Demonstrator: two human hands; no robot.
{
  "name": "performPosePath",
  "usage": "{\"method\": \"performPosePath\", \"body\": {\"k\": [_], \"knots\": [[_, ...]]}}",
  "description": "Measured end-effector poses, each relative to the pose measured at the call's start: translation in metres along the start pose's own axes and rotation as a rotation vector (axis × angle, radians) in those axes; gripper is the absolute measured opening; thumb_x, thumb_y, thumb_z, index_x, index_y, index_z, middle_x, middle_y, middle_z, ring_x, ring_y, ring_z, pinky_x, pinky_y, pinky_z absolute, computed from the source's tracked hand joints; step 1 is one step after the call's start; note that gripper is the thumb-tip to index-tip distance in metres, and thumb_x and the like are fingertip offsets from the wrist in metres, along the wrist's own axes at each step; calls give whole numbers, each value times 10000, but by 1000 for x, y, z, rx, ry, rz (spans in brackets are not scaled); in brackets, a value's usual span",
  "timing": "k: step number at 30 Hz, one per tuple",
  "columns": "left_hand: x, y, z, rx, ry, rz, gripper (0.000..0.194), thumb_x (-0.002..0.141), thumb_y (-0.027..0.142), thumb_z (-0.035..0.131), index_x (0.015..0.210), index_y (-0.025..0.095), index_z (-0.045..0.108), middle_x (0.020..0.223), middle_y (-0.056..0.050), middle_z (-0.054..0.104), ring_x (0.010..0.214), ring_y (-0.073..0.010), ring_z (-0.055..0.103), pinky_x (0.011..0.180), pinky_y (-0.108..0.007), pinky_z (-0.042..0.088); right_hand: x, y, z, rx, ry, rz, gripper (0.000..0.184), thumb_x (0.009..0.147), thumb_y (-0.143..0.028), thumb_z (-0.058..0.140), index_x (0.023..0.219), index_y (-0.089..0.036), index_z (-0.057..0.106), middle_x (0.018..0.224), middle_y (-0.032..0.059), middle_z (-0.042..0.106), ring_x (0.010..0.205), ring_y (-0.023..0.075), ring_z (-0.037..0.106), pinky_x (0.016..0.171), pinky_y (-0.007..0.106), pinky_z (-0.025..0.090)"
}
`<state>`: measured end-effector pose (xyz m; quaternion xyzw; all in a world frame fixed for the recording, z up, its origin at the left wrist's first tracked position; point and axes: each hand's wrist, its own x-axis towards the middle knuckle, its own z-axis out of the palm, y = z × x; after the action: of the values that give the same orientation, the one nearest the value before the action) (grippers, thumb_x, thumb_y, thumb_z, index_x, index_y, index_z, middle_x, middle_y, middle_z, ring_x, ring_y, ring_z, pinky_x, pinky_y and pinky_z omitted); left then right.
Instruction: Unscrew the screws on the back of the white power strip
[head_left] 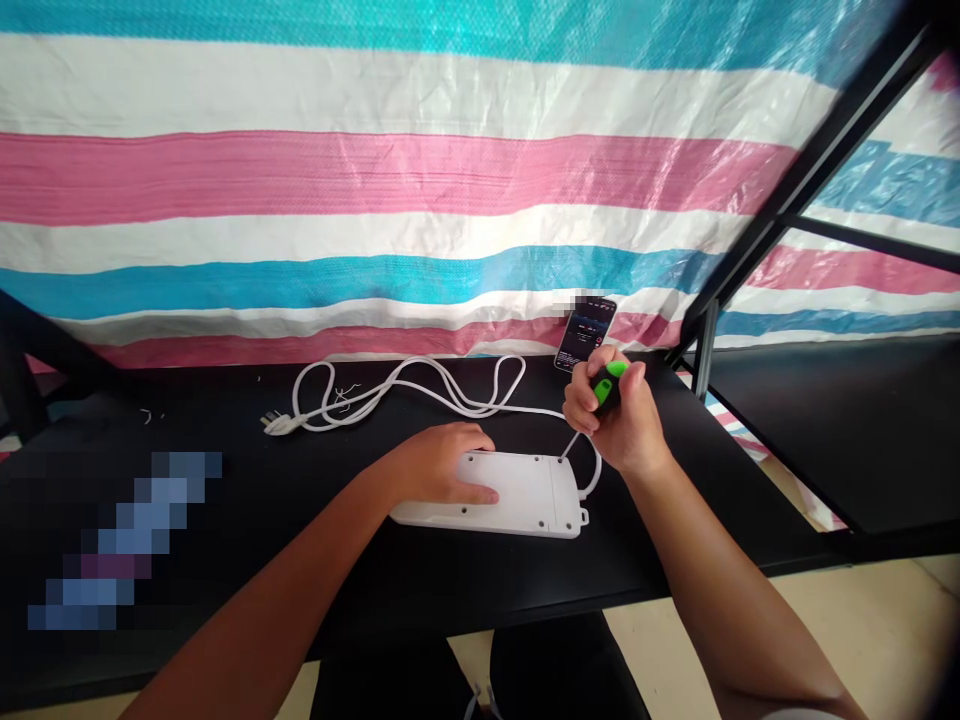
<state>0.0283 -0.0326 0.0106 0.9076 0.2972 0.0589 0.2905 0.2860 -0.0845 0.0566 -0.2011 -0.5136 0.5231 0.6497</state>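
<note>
A white power strip (517,490) lies with its screw-holed underside up on the black table. My left hand (442,465) grips its left part, thumb on the upper face and fingers over the far edge. In my right hand (619,415) is a screwdriver (606,388) with a green and black handle, held tilted above the strip's right end. Its thin shaft reaches down to the screw hole at the far right corner. From the strip's right end a white cord (442,395) loops behind it to a plug (277,423) at the left.
A phone (589,330) with its screen lit leans against the striped plastic sheet (375,180) at the back. Small white scraps (346,395) lie near the cord. A blurred patch (127,540) covers something on the table's left. Black metal frame bars (780,200) rise at the right.
</note>
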Motion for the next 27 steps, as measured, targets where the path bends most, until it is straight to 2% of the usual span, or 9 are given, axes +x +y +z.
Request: {"method": "performPosePath", "body": {"k": [3,11,22,27], "knots": [[0,0,0,6,4,4,578,827,645,789,1236,257,661,1238,-28,674,1112,-261,654,924,-333,473,0,-2,0,-43,43,-4,501,959,-692,652,845,-204,646,650,-17,518,447,94,413,428,224,303],[0,0,0,0,8,9,581,824,657,782,1228,257,666,1232,-26,678,1107,-259,656,931,-336,477,2,-10,-3,42,101,36,535,934,-712,655,745,-214,607,557,-49,407,400,72,244,381,204,212],[1,-1,0,16,7,25,568,828,653,783,1219,257,669,1221,-27,677,1105,-260,654,923,-338,479,4,-16,-1,-48,187,35,616,896,-808,616,713,-224,549,538,-58,359,388,73,226,363,210,192],[1,-1,1,20,12,19,580,830,654,779,1237,255,671,1251,-33,672,1121,-265,655,957,-347,481,4,-17,-6,-16,195,24,581,916,-758,633,717,-219,549,545,-59,362,387,75,234,360,206,207]]}}
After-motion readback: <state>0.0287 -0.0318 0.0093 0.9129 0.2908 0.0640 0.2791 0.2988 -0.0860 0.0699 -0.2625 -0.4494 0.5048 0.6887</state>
